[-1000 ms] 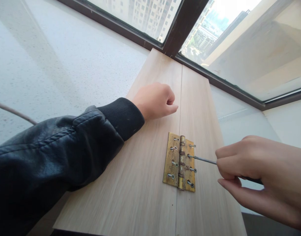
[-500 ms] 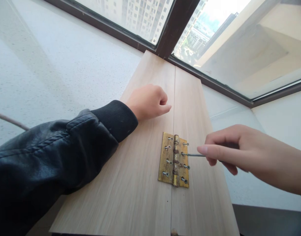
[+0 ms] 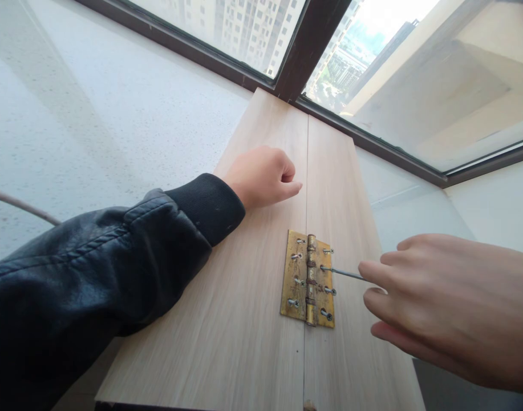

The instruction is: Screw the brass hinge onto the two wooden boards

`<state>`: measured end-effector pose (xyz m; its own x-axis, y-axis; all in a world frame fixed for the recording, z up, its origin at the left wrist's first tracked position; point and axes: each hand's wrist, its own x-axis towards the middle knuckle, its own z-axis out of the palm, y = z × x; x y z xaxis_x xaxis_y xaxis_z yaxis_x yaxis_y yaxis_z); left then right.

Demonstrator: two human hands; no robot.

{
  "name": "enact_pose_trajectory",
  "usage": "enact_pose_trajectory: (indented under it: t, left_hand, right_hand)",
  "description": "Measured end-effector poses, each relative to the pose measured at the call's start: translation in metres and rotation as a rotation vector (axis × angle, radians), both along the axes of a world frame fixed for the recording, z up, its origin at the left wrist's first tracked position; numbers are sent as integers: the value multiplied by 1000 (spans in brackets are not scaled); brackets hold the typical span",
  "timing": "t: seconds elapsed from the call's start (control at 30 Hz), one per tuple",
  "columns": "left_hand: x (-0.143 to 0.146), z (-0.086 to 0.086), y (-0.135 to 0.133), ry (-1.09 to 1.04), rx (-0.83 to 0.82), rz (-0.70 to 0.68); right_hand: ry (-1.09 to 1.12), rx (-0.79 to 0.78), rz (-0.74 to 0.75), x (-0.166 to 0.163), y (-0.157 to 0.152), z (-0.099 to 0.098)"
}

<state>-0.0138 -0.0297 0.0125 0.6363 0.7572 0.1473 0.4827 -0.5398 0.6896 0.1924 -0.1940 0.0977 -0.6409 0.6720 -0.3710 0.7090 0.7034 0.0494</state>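
A worn brass hinge (image 3: 299, 279) lies across the seam between two pale wooden boards (image 3: 244, 319), with several screws standing partly out of its holes. My right hand (image 3: 441, 302) is closed around a screwdriver (image 3: 349, 274); only its thin metal shaft shows, and the handle is hidden in my grip. The shaft's tip meets a screw in the hinge's right leaf, second from the far end. My left hand (image 3: 265, 177) rests on the left board beyond the hinge, curled in a loose fist with the thumb along the seam and nothing visible in it.
Dark window frames (image 3: 295, 57) meet in a corner at the boards' far end. A white speckled sill (image 3: 116, 114) runs along the left, and another pale ledge (image 3: 398, 182) lies on the right. A thin brown rod (image 3: 24, 205) shows at the left edge.
My right hand has rolled over, so its back now faces up, and it has shifted slightly right and down. The screwdriver stays at the same screw. My left hand keeps its place on the board.
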Motion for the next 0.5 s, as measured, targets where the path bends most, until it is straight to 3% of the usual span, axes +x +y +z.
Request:
enact_pose_trajectory:
  t: [0.1,0.27,0.5]
  left_hand:
    - [0,0,0,-2,7,-2]
    - [0,1,0,2,15,0]
    - [2,0,1,15,32,3]
  right_hand:
    - [97,-7,-232,-6,-6,-8]
    - [162,-159,-406,-14,-1,-13]
    - [76,-430,-698,9,-5,-13]
